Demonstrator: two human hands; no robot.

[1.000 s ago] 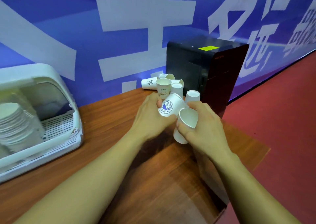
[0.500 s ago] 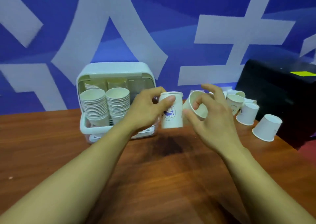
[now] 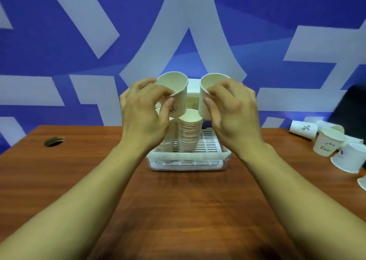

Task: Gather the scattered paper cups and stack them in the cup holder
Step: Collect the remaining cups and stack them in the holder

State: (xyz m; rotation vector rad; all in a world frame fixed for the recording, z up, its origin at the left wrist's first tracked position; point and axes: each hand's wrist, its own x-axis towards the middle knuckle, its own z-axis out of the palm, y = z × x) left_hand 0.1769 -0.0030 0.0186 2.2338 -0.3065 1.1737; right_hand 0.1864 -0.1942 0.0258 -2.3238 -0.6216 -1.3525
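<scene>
Paper, thin-walled and white, makes up both cups in my hands: my left hand [image 3: 146,111] pinches a printed cup [image 3: 179,99] between thumb and curled fingers, and my right hand [image 3: 231,109] grips a plain cup [image 3: 211,84] the same way. Both cups are mouth up and tipped slightly toward me, long axes near vertical, just above the cup holder [image 3: 188,157]. The holder is a white plastic tray with a slotted base, standing on the wooden worktop [image 3: 178,210]. Below and between the two cups stands the visible stack [image 3: 190,131], mouth up and ribbed by its nested rims. A second stack beside it is mostly hidden behind my left hand. The printed cup is nearest that hidden stack; the plain cup hangs just right of the visible one. Judgement: each cup must descend base first, its axis in line with a stack, or the rims will catch. Loose cups [image 3: 328,143] lie at the worktop's right end, well apart from the holder, some upright, some on their sides.
</scene>
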